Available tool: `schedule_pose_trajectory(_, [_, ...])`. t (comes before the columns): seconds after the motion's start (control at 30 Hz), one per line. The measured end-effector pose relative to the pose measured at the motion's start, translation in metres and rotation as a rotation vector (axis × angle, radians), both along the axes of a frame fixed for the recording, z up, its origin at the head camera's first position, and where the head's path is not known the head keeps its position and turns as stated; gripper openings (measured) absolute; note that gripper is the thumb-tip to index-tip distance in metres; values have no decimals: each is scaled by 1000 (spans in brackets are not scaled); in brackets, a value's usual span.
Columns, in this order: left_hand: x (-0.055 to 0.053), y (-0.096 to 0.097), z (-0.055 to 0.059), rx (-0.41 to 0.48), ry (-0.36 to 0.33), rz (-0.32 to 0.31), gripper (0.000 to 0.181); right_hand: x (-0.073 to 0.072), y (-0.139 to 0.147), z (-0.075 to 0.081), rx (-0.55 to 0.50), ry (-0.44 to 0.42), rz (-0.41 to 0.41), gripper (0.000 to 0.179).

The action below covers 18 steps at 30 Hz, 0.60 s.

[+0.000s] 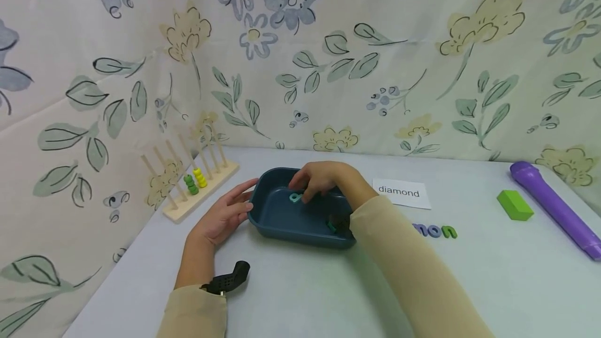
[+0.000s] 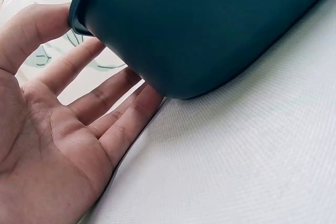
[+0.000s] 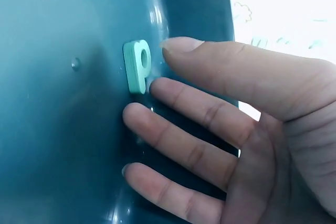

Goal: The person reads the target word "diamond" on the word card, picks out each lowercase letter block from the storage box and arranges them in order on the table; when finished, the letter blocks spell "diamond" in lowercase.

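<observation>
A dark teal tray [image 1: 281, 226] stands on the white table. My left hand [image 1: 228, 214] is at its left end; in the left wrist view the thumb touches the rim and fairly straight fingers [image 2: 118, 90] rest against the outer wall. Inside the tray lies a mint-green letter [image 3: 137, 66], shaped like a p in the right wrist view. My right hand [image 1: 321, 179] reaches into the tray just beside this letter, thumb and fingers [image 3: 178, 140] spread, with nothing between them. Another green piece [image 1: 331, 225] shows near the tray's front right, partly hidden.
Right of the tray lie letters reading "mon" [image 1: 434, 231], partly behind my sleeve, below a card [image 1: 401, 193] printed "diamond". Farther right are a green block [image 1: 515, 205] and a purple microphone-shaped stick [image 1: 554, 207]. A wooden peg rack [image 1: 202, 192] with green and yellow beads stands left.
</observation>
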<state>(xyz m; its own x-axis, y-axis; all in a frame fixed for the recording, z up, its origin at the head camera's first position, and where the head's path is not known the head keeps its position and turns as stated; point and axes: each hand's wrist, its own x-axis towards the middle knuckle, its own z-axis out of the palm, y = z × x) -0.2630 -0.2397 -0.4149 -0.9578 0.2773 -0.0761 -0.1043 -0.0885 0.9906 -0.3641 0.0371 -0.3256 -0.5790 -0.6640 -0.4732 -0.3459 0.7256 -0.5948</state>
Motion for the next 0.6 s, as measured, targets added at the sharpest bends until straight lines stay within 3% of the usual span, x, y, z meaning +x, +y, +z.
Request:
schedule_pose_trajectory(0.2, [-1, 0, 0, 3, -10, 0, 67, 4, -5, -1, 21, 29, 9, 53])
schedule_pose_trajectory(0.6, [1, 1, 2, -4, -7, 3, 67, 3, -14, -17, 32, 50, 43, 36])
